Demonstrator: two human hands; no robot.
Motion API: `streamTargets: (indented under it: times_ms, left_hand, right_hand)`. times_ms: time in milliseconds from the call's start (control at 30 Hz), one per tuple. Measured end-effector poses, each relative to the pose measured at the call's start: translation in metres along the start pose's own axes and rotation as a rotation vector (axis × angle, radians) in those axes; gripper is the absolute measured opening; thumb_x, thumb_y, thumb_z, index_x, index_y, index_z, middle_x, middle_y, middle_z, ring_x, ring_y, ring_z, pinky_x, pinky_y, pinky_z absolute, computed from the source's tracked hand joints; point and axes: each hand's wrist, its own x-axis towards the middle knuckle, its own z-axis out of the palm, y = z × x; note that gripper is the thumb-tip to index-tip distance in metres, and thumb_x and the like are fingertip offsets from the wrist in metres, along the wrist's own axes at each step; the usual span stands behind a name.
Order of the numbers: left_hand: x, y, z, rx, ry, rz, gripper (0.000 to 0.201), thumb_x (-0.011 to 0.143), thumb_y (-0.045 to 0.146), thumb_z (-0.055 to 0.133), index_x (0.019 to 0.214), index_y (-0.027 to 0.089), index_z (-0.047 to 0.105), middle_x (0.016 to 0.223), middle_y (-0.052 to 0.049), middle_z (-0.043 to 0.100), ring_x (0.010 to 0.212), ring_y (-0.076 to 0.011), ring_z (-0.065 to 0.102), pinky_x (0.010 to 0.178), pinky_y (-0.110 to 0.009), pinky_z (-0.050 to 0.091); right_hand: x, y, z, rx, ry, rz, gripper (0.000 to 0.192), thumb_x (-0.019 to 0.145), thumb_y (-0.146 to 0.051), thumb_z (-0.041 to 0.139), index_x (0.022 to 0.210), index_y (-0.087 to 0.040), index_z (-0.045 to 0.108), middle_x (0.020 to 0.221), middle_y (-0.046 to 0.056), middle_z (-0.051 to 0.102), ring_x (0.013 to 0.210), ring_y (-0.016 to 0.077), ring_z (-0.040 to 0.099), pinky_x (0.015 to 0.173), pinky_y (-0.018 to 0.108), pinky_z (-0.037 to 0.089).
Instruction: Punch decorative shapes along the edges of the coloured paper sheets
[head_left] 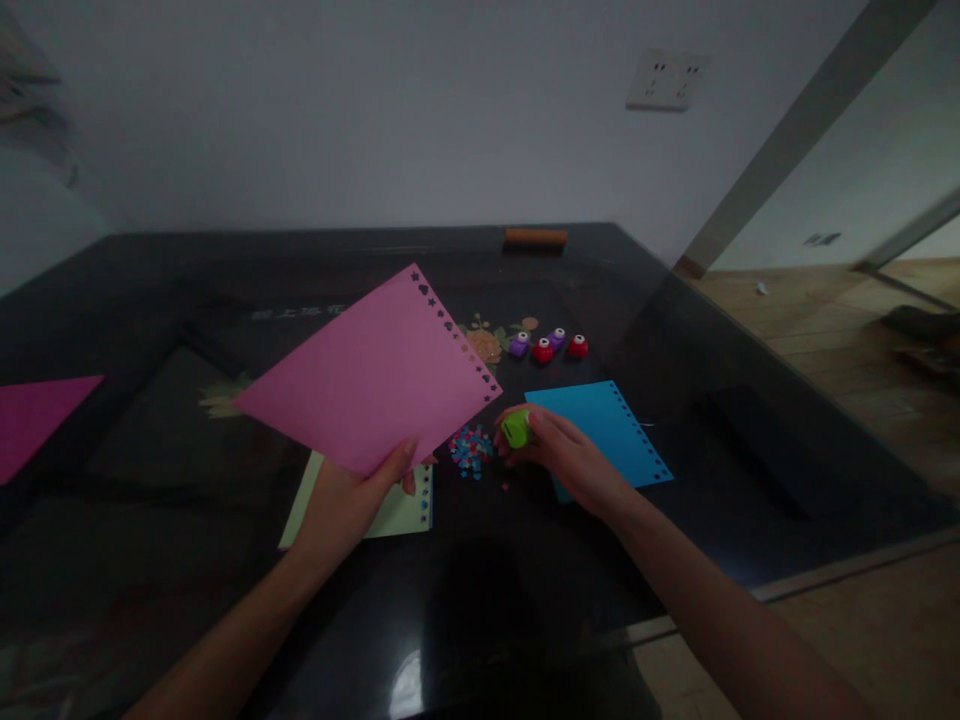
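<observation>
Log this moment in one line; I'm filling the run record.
left hand: holds punched pink paper sheet | right hand: grips green plastic punch | beside: confetti pile

Faint characters on the table are unreadable.

A: Where is the left hand?
B: Low, at about seven o'clock from the middle of the view, forearm running up from the bottom edge, thumb on top and fingers pinched.
A: And the right hand?
B: At five o'clock from the middle, arm stretched forward, knuckles up, fingers curled closed, pointing toward nine o'clock.
</observation>
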Motion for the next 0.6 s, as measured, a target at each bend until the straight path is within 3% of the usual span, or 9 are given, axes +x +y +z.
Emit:
streamTargets:
  times_ms: [133, 200, 500, 600]
  left_hand:
    - [0.002, -0.007, -0.002, -0.025, 0.043, -0.005, 0.038, 0.078, 0.043, 0.053, 0.045, 0.024, 0.054, 0.069, 0.001, 0.071, 0.075, -0.0217, 0.064, 0.084, -0.03, 0.044]
    - [0.003, -0.01, -0.003, -0.035, 0.06, 0.002, 0.038, 0.077, 0.042, 0.053, 0.044, 0.024, 0.054, 0.069, 0.001, 0.071, 0.074, -0.0215, 0.064, 0.083, -0.03, 0.044]
    - [0.004, -0.008, -0.001, -0.081, 0.014, 0.009, 0.036, 0.078, 0.04, 0.054, 0.046, 0.023, 0.056, 0.064, 0.001, 0.069, 0.067, -0.0198, 0.062, 0.075, -0.028, 0.045]
    - [0.005, -0.009, -0.001, -0.086, 0.02, 0.008, 0.035, 0.077, 0.04, 0.054, 0.046, 0.023, 0.056, 0.064, 0.0, 0.069, 0.067, -0.02, 0.062, 0.075, -0.028, 0.045]
  right_hand:
    - [-0.006, -0.003, -0.006, -0.193, -0.321, 0.131, 0.032, 0.086, -0.048, 0.05, 0.097, -0.019, 0.058, 0.085, 0.002, 0.055, 0.072, 0.0125, 0.056, 0.066, 0.027, 0.05]
    - [-0.005, -0.001, -0.005, -0.24, -0.377, 0.118, 0.032, 0.087, -0.046, 0.049, 0.099, -0.017, 0.056, 0.087, 0.002, 0.054, 0.075, 0.0121, 0.056, 0.07, 0.027, 0.049]
    - [0.008, 0.007, 0.011, -0.285, -0.241, -0.084, 0.032, 0.089, -0.047, 0.046, 0.097, -0.017, 0.056, 0.093, 0.004, 0.057, 0.089, 0.0152, 0.053, 0.084, 0.031, 0.041]
    - [0.01, 0.009, 0.009, -0.222, -0.198, -0.126, 0.032, 0.088, -0.047, 0.047, 0.1, -0.019, 0.056, 0.092, 0.003, 0.057, 0.085, 0.015, 0.054, 0.08, 0.03, 0.043]
